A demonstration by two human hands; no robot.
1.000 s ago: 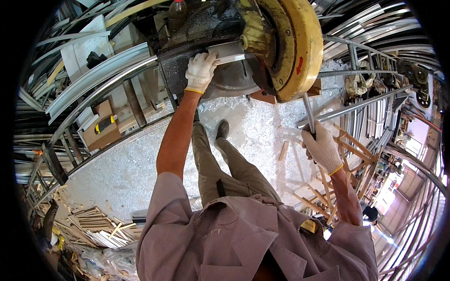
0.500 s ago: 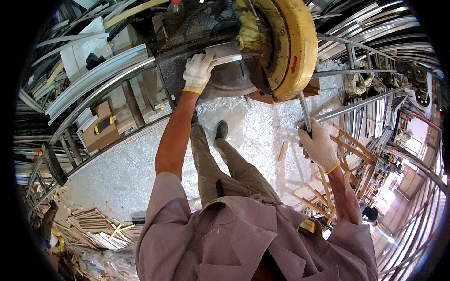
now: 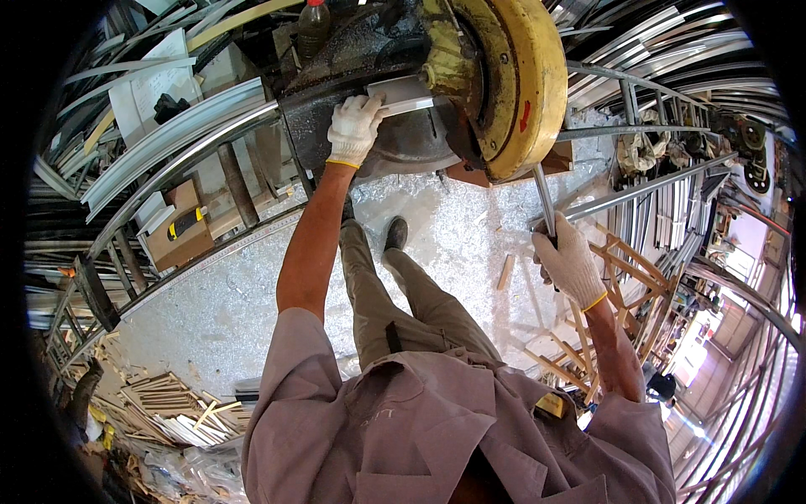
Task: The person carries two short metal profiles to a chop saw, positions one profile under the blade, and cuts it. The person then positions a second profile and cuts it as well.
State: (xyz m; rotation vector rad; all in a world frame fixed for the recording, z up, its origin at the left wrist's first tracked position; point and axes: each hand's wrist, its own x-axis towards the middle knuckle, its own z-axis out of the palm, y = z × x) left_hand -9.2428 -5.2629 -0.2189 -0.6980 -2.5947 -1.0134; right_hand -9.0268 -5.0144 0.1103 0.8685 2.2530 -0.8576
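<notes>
The left hand (image 3: 353,130), in a white knit glove with a yellow cuff, lies at the near left end of a short silver metal profile (image 3: 409,105), its fingers closed over that end. The profile sits on the dark, grimy metal worktop (image 3: 306,126) of a cutting machine, its right end beside the yellow round guard (image 3: 531,92), which bears a red arrow. The right hand (image 3: 573,260), gloved alike, is clamped around a metal handle (image 3: 545,200) that slants down from below the guard. A bottle (image 3: 314,32) with a red cap stands at the back of the worktop. Below, the pale floor (image 3: 243,294) glitters with silvery flecks, and a small wooden block (image 3: 506,271) lies on it. To the left, a ladder-like metal rack (image 3: 239,186) runs beside long profiles, with a cardboard box (image 3: 180,231) carrying a yellow-and-black tool (image 3: 186,224). Wood strips (image 3: 172,401) heap at lower left, near crumpled clear plastic (image 3: 201,466). To the right are a wooden frame (image 3: 634,273) and, farther up, stacked metal lengths (image 3: 672,55); bright light enters at far right.
</notes>
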